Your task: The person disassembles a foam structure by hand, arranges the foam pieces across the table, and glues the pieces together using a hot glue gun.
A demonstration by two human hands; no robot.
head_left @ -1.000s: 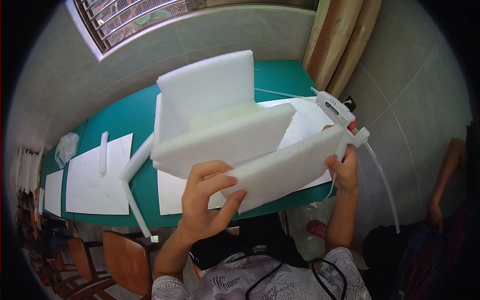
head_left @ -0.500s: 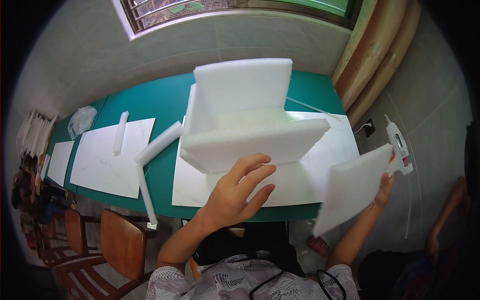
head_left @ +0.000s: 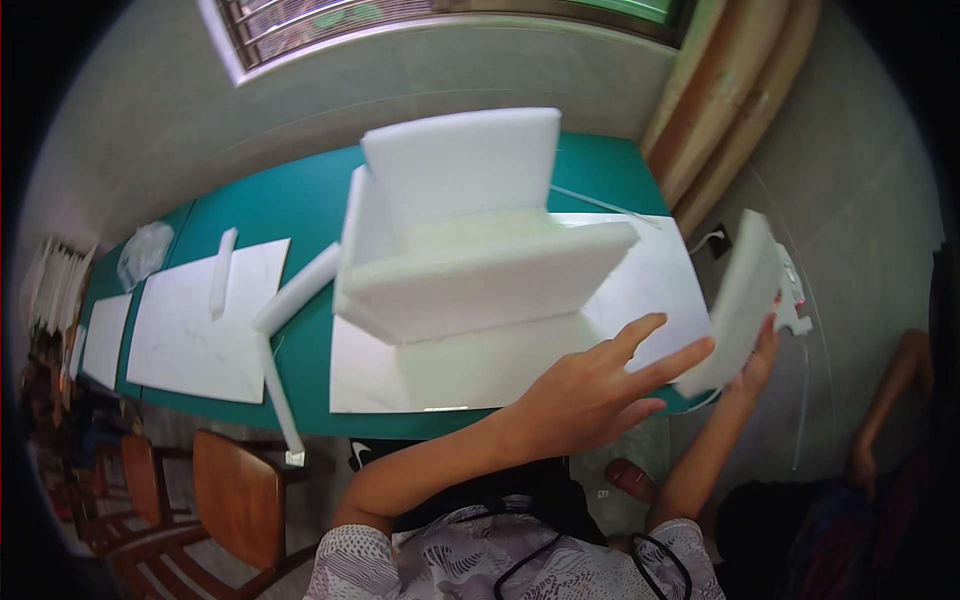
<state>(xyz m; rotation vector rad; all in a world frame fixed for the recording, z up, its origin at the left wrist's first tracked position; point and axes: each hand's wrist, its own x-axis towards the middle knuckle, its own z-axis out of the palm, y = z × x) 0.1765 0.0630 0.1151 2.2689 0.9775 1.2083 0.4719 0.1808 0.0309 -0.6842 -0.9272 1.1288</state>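
Work in hand: a white foam-board model, chair-like w/ tall back and flat seat slab [head_left: 470, 250], standing on a large white sheet [head_left: 640, 300] on the long green table [head_left: 270, 210]. Judging by how it lies, back, seat and at least one side panel are already joined; the structure stands by itself, no hand on it.

Left hand [head_left: 590, 395] is free, fingers spread, holding nothing, hovering just in front of the model's lower right, near the seat's edge but not touching. Right hand [head_left: 755, 360] grips a loose flat white foam panel [head_left: 735, 305] out to the right, off the table edge, well apart from the model. A white glue gun [head_left: 790, 300] shows behind that panel; can't tell if the same hand holds it too. So that panel looks not yet attached; prob. at least one piece left to fix.

More stock lying about: short white foam strip [head_left: 221, 270] on a second white sheet [head_left: 205, 320], two long white foam bars [head_left: 285, 350] btw the sheets, a third sheet [head_left: 103, 335] further left.

Packages: a crumpled clear plastic bag [head_left: 143, 252] at far left of the table; a stack of white boards [head_left: 50, 285] on edge beyond it. No labels or signs legible anywhere. Brown wooden chair [head_left: 235, 495] below the table. Another person's arm [head_left: 890, 400] at the right rim.
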